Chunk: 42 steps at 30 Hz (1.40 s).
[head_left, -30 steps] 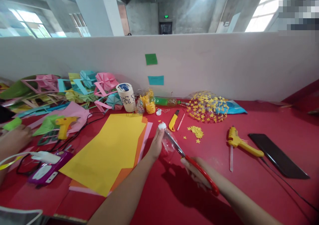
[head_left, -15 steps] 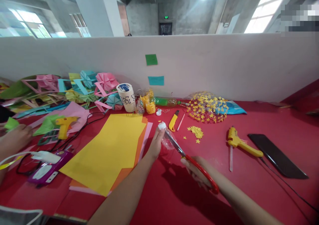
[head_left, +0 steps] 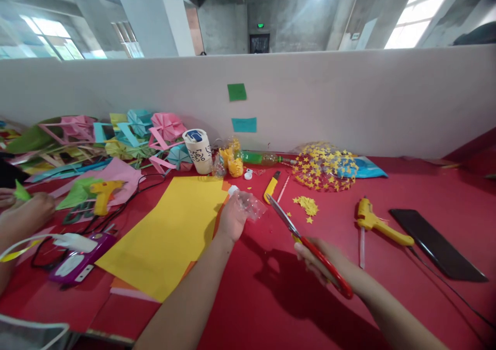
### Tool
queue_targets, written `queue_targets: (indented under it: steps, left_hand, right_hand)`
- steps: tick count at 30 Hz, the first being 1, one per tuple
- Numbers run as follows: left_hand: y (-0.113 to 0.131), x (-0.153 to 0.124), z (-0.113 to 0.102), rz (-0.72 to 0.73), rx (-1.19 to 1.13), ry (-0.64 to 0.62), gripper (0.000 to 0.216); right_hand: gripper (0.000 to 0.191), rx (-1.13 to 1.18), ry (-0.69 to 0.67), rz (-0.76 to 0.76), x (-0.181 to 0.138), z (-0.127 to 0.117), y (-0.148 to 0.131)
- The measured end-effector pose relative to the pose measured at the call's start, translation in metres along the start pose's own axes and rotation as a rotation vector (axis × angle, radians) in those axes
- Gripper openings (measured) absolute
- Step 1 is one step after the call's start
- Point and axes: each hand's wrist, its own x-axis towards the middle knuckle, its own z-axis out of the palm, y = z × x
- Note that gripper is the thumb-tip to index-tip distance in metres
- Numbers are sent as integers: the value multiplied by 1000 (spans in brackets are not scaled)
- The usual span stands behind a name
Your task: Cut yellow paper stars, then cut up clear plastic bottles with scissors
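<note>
My left hand (head_left: 231, 220) is closed around a crumpled clear plastic bottle piece (head_left: 250, 204) with a white cap (head_left: 233, 189), held just above the red table (head_left: 271, 308). My right hand (head_left: 321, 259) grips red-handled scissors (head_left: 310, 247); their blades point up and left, a little apart from the bottle. A sheet of yellow paper (head_left: 170, 231) on orange and pink sheets lies under and left of my left forearm.
A yellow utility knife (head_left: 270, 187), yellow paper stars (head_left: 308, 204), a star-covered ball (head_left: 323, 166), a yellow glue gun (head_left: 377, 225) and a black tablet (head_left: 437, 244) lie to the right. A paper cup (head_left: 197, 151), folded paper shapes and another person's hand (head_left: 27, 216) are on the left.
My left hand has pulled the bottle piece left and away from the scissor blades. The scissors have come out of the bottle and shifted slightly right.
</note>
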Motion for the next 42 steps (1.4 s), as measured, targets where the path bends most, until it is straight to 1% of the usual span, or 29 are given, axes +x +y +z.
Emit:
queue_targets:
  steps: [2, 5, 9, 13, 16, 19, 30, 38, 42]
  left_hand:
    - [3, 0, -1, -17, -18, 17, 14]
    - [3, 2, -3, -19, -72, 75, 12]
    - [2, 4, -6, -10, -92, 76, 13]
    - [-2, 4, -6, 8, -37, 46, 10]
    - [-6, 3, -5, 24, 40, -4, 17]
    - [-7, 2, -3, 42, 119, -35, 26]
    - [-8, 2, -2, 79, 134, -56, 29]
    - [-9, 0, 0, 65, 167, -50, 30]
    - [-10, 0, -1, 61, 157, -35, 29]
  right_hand:
    - [54, -109, -39, -11, -4, -6, -3]
    - [52, -249, -88, -31, -8, -10, -11]
    - [52, -302, -103, -17, -10, -6, -19]
    - [56, -214, -114, 41, -7, 0, -14]
    - [60, -81, -117, 71, -6, 4, -13]
    - [63, -5, -116, 73, -7, 5, -16]
    - [58, 76, -130, 101, -6, 11, -11]
    - [59, 37, -114, 133, -6, 11, -16]
    - [58, 50, -105, 116, -5, 12, -14]
